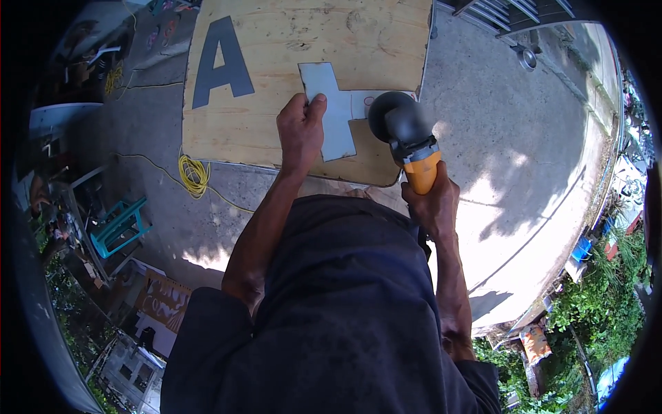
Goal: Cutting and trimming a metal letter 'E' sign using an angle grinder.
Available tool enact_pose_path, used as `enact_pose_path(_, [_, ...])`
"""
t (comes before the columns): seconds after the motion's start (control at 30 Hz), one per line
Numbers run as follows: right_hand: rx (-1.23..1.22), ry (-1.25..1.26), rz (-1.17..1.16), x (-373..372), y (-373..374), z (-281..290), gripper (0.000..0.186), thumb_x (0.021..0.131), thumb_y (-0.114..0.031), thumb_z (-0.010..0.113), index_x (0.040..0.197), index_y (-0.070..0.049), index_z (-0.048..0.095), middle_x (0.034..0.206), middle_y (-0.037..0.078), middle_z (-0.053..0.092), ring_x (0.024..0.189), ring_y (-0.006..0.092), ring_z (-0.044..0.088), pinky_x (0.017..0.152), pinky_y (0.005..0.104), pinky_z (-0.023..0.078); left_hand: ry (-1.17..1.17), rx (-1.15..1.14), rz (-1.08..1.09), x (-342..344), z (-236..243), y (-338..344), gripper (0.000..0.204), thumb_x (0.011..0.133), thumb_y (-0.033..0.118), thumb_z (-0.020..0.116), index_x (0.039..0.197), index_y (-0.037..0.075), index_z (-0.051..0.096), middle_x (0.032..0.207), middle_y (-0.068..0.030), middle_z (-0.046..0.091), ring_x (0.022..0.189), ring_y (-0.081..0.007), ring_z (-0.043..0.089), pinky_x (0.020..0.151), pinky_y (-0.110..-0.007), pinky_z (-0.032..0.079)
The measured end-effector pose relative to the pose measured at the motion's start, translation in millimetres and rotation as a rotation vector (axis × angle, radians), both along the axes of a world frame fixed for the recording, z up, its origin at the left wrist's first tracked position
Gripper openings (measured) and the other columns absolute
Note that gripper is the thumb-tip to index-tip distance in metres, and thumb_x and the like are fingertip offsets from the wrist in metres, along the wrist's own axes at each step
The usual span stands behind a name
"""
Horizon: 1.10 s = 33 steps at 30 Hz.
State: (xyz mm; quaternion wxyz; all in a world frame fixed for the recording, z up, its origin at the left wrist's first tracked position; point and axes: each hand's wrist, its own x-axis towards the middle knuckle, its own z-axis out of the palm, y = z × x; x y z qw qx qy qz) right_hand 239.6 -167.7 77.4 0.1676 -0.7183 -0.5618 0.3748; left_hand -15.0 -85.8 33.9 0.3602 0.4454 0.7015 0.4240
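A pale T-shaped sheet piece (pixel 338 117) lies on the plywood tabletop (pixel 276 131), its stem pointing right. My left hand (pixel 301 127) grips the crossbar's left edge, thumb on top. In my right hand (pixel 433 207) is an orange and black angle grinder (pixel 418 162), fingers wrapped round its body. The grinder's dark round head covers the stem's right end; whether its disc touches the piece I cannot tell. Reddish marks show on the stem beside the head. Farther left on the table rests a grey cut-out letter shape (pixel 224 63).
A coil of yellow cord (pixel 194 174) lies on the concrete floor left of the table, one strand running toward me. A teal stool (pixel 119 228) stands farther left. Metal railings (pixel 510 14) are at the far right, plants (pixel 586 324) at the near right.
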Motion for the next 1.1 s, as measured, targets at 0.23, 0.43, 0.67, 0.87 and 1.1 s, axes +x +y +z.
enact_pose_path(0.23, [0.039,0.025,0.052,-9,-1,-5,0.044,0.074,-0.019,0.08,0.106,-0.004,0.054,0.088,0.023,0.073,0.083,0.0418,0.074,0.073,0.0471,0.058,-0.044,-0.04,0.024,2,2,1,0.041,0.096,0.021,0.07,0.069,0.0,0.047,0.059,-0.0047,0.045,0.059,-0.0107,0.038,0.054,-0.034,0.035])
enact_pose_path(0.43, [-0.04,-0.011,0.006,0,3,-10,0.045,0.074,-0.019,0.08,0.108,-0.004,0.054,0.09,0.023,0.073,0.085,0.0415,0.074,0.074,0.0468,0.058,-0.08,-0.058,0.033,-3,-10,-1,0.041,0.096,0.02,0.07,0.068,0.0,0.047,0.059,-0.0045,0.045,0.059,-0.011,0.038,0.054,-0.035,0.035])
enact_pose_path(0.67, [-0.026,-0.073,-0.013,12,4,-14,0.046,0.074,-0.02,0.08,0.109,-0.004,0.054,0.091,0.023,0.073,0.085,0.0412,0.074,0.075,0.0471,0.059,-0.08,-0.042,0.032,-1,-9,0,0.041,0.096,0.021,0.071,0.069,0.0,0.048,0.059,-0.0043,0.045,0.059,-0.0107,0.037,0.053,-0.034,0.035])
enact_pose_path(0.87, [-0.038,-0.114,-0.05,24,1,-24,0.046,0.074,-0.021,0.08,0.109,-0.004,0.054,0.09,0.022,0.074,0.084,0.0398,0.075,0.075,0.0458,0.059,-0.072,-0.039,0.028,-1,-6,0,0.041,0.096,0.021,0.071,0.069,0.0,0.048,0.059,-0.0042,0.044,0.059,-0.0104,0.037,0.053,-0.034,0.035])
enact_pose_path(1.1, [-0.008,-0.117,-0.109,34,-1,-20,0.045,0.075,-0.018,0.079,0.11,-0.004,0.054,0.091,0.022,0.074,0.084,0.0375,0.075,0.075,0.0455,0.06,-0.01,-0.016,-0.003,-2,-6,-1,0.039,0.097,0.021,0.07,0.07,0.0,0.049,0.06,-0.0044,0.046,0.059,-0.0106,0.038,0.054,-0.033,0.036])
